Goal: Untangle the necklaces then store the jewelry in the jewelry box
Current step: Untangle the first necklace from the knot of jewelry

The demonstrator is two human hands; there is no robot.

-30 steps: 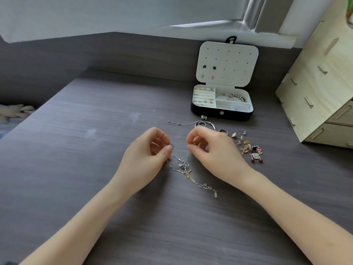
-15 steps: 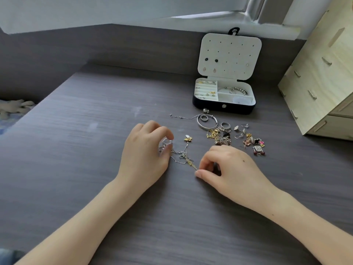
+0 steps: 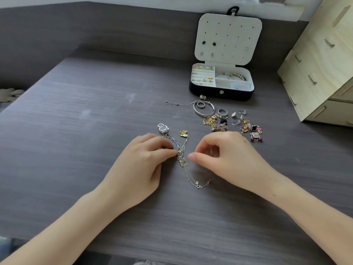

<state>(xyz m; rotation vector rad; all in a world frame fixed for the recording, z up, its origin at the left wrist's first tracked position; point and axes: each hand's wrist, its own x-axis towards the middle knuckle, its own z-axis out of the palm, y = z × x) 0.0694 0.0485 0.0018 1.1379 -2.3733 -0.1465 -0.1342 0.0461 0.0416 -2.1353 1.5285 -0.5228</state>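
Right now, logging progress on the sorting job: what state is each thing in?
Jewelry box: lid open, partly filled.
Necklaces: tangled, on the table.
Loose jewelry pile: unsorted, outside the box.
Left hand: pinching the chains.
Right hand: curled, holding nothing visible.

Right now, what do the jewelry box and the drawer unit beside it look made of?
Jewelry box: dark matte shell, likely faux leather, with a metal snap; pale lining looks like velvet or felt, though that is unclear. Drawer unit: light unfinished plywood, with visible grain and slotted tab joints.
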